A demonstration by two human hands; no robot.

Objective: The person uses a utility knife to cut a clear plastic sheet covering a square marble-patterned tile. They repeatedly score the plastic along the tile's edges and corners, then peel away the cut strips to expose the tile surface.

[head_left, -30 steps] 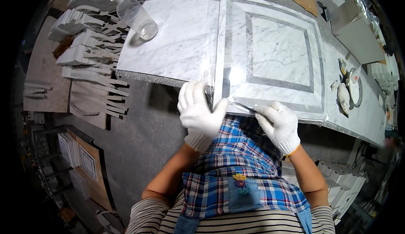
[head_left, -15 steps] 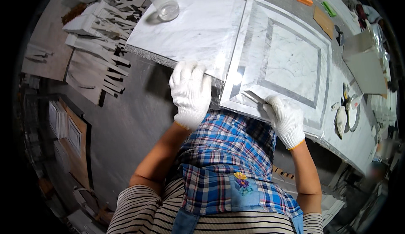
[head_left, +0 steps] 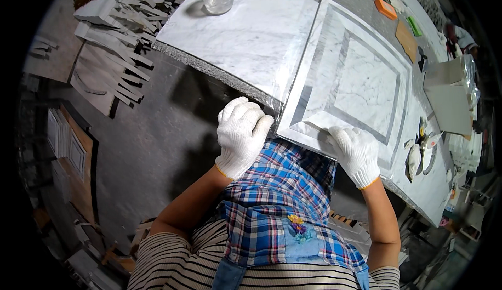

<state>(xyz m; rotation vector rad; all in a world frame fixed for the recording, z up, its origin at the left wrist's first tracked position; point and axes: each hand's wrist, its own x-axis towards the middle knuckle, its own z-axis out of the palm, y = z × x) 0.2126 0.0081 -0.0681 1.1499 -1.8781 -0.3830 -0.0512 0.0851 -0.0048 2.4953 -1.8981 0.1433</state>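
My right hand (head_left: 357, 153), in a white knitted glove, is closed at the near edge of a framed marble panel (head_left: 368, 87). Its fingertips pinch a thin flat blade-like strip (head_left: 317, 126), which lies against the panel's near left corner; its exact kind is unclear. The panel is white with grey inlaid bands. My left hand (head_left: 242, 139), gloved alike, is just off the near edge of the white marble slab (head_left: 251, 39), left of the panel's corner. Its fingers are curled together, and what they hold, if anything, is hidden.
A clear plastic cup (head_left: 217, 0) stands on the slab. Right of the panel lie tools (head_left: 429, 151), an orange box (head_left: 386, 8), a brown cardboard piece (head_left: 406, 41) and a green item (head_left: 414, 26). Stone strips (head_left: 112, 62) are piled at far left. A grey board (head_left: 448, 101) leans at right.
My left hand has drawn back from the slab's edge toward me, its fingers more curled. My right hand keeps the strip at the panel's corner. The view has shifted slightly.
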